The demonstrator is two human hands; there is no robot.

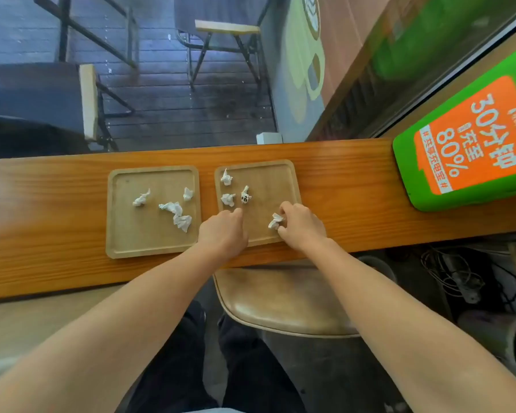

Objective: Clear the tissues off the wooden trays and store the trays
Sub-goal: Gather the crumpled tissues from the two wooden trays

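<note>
Your right hand (303,226) pinches a crumpled tissue (275,221) on the right tray (292,177); left hand (224,231) fingers curled, nothing visibly held.

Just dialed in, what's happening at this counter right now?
A person is clearing crumpled tissues off two wooden trays on a wooden counter. The right hand pinches one tissue on the right tray; the left hand reaches over the same tray, its grip closed on nothing visible. Three more tissues lie at that tray's far left. The left tray holds several tissues, untouched. Neither tray is stored yet.
</note>
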